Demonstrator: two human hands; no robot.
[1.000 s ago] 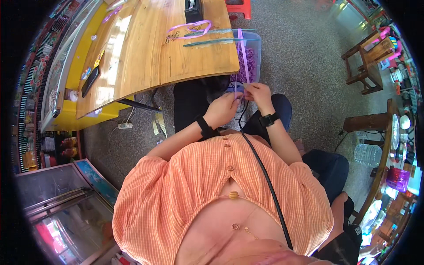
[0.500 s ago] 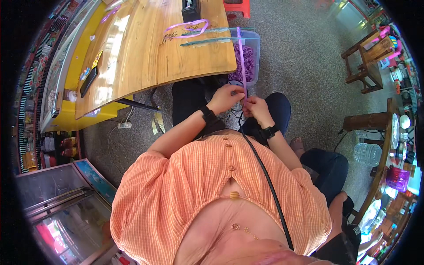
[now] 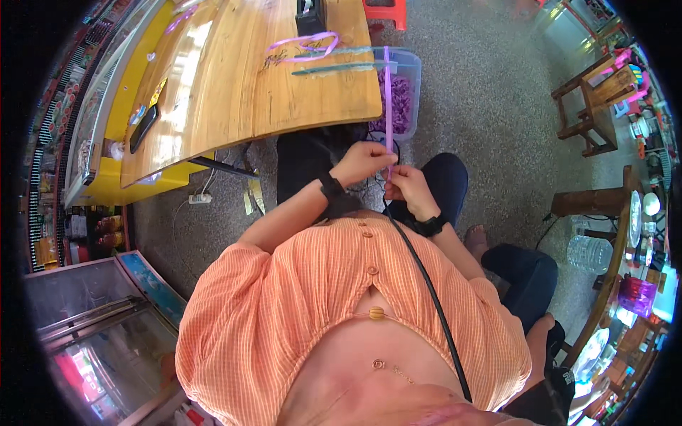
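A narrow purple ribbon (image 3: 388,106) hangs taut from two thin teal sticks (image 3: 334,68) that jut past the table's right edge. My left hand (image 3: 364,162) pinches the ribbon between thumb and fingers from the left. Just below and to the right, my right hand (image 3: 410,189) is closed at the ribbon's lower end, fingertips together. The two hands nearly touch. Whether a knot or small tie lies between the fingertips is too small to tell. Behind the ribbon stands a clear plastic bin (image 3: 414,85) holding many purple ribbon pieces (image 3: 400,106).
On the wooden table (image 3: 234,78) lie a loose purple ribbon loop (image 3: 327,44), dark wire bits, a black tape dispenser (image 3: 310,18) and a phone (image 3: 144,129). A black cable (image 3: 430,284) runs down my front. Another person's leg (image 3: 522,273) is at right, near a wooden chair (image 3: 590,117).
Both hands have shifted slightly left and, at the right hand, a little nearer to me. The ribbon hangs straighter. Both hands stay closed on it.
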